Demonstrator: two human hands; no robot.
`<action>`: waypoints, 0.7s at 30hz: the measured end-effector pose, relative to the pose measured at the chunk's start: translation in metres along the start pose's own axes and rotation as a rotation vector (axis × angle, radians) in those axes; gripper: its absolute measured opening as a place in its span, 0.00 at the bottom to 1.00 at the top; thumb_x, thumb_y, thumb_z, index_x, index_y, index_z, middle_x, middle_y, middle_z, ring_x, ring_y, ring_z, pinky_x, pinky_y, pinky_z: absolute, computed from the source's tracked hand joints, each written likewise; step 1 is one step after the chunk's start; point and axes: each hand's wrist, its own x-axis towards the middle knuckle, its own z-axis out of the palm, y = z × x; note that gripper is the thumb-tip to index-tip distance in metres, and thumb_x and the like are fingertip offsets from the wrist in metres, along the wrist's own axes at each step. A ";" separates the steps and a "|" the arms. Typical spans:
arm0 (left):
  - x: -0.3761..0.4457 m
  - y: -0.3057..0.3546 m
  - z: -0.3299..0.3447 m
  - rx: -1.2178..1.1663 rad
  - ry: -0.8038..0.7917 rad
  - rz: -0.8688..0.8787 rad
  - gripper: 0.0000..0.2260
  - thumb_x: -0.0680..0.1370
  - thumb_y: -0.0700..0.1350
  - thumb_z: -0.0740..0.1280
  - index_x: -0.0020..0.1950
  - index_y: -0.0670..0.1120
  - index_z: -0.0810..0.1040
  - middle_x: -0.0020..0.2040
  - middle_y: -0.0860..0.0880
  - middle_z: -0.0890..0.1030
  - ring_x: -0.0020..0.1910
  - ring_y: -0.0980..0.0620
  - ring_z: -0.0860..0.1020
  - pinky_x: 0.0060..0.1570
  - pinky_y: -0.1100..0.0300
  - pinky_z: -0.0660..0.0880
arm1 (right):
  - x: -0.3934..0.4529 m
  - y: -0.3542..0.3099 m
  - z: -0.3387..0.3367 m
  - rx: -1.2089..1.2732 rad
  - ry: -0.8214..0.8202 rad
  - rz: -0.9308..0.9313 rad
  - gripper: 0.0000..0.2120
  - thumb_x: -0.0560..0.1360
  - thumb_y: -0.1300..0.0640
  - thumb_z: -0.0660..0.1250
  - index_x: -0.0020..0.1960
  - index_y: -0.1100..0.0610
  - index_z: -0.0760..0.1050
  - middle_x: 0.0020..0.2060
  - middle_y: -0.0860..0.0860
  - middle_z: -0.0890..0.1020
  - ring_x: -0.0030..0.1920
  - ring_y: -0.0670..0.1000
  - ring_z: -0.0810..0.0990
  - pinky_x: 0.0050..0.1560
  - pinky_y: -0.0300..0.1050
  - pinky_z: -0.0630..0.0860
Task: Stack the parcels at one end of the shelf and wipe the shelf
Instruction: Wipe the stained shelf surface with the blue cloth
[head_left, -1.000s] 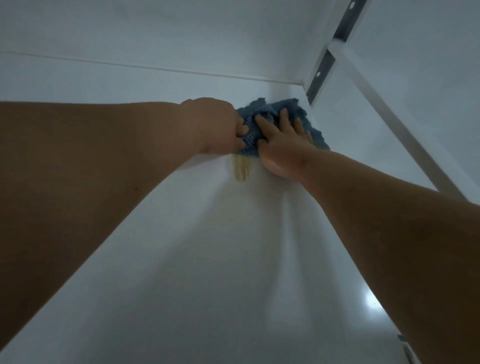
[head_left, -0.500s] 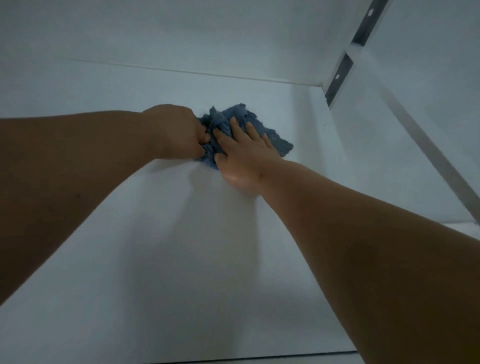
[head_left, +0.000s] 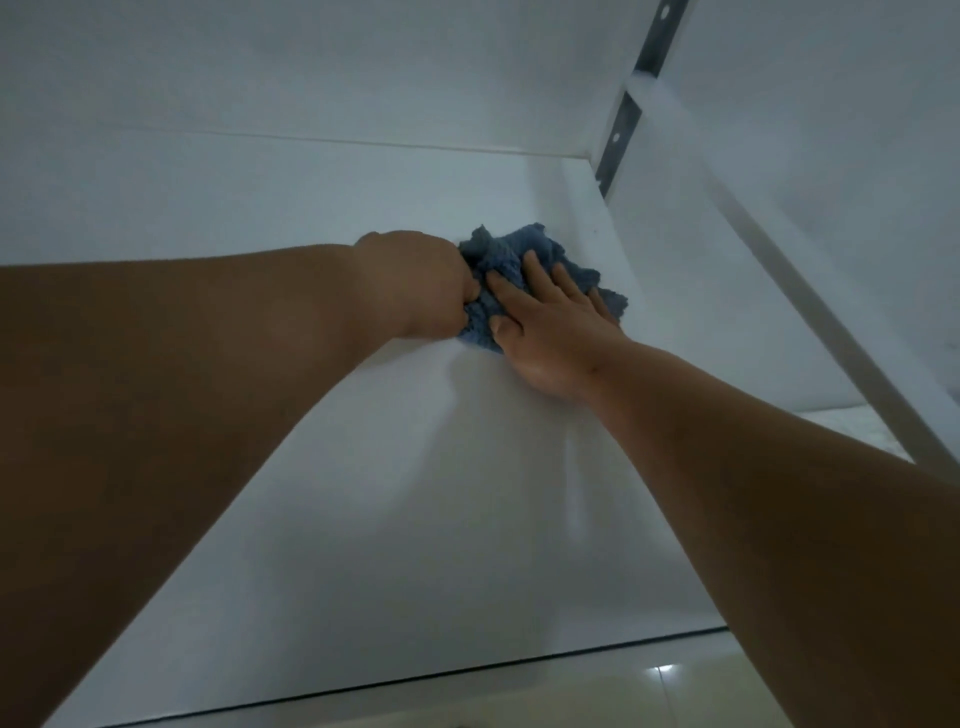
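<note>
**Cloth on shelf, both hands engaged**

Blue cloth (head_left: 540, 283) lies bunched on the white shelf (head_left: 415, 519), toward the rear right corner. Left hand (head_left: 421, 288) grips the cloth's left edge, fingers curled. Right hand (head_left: 550, 325) presses flat on top, fingers straight. No parcels in view.

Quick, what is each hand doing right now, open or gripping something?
Left hand: fingers curled, gripping the edge of the blue cloth.
Right hand: open, fingers straight, pressing flat on the cloth against the white shelf.
</note>
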 end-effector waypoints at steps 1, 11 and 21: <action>0.003 0.006 0.000 -0.007 0.002 0.007 0.13 0.80 0.49 0.58 0.60 0.51 0.77 0.57 0.49 0.78 0.56 0.48 0.75 0.55 0.51 0.73 | -0.001 0.005 -0.001 0.010 0.002 0.017 0.26 0.82 0.43 0.45 0.78 0.40 0.42 0.79 0.47 0.39 0.78 0.52 0.39 0.77 0.55 0.38; -0.001 0.021 0.006 0.022 0.147 0.050 0.11 0.79 0.54 0.60 0.55 0.55 0.80 0.48 0.52 0.77 0.44 0.50 0.71 0.46 0.55 0.65 | -0.020 -0.004 -0.005 0.094 0.112 0.076 0.24 0.81 0.54 0.54 0.77 0.49 0.59 0.79 0.52 0.53 0.78 0.55 0.52 0.77 0.51 0.53; -0.040 -0.020 0.018 -0.054 0.212 -0.016 0.10 0.77 0.55 0.63 0.53 0.57 0.83 0.48 0.53 0.82 0.45 0.50 0.76 0.45 0.58 0.65 | -0.027 -0.056 0.004 0.130 0.119 -0.029 0.24 0.80 0.56 0.57 0.76 0.51 0.63 0.79 0.53 0.54 0.78 0.55 0.51 0.77 0.48 0.51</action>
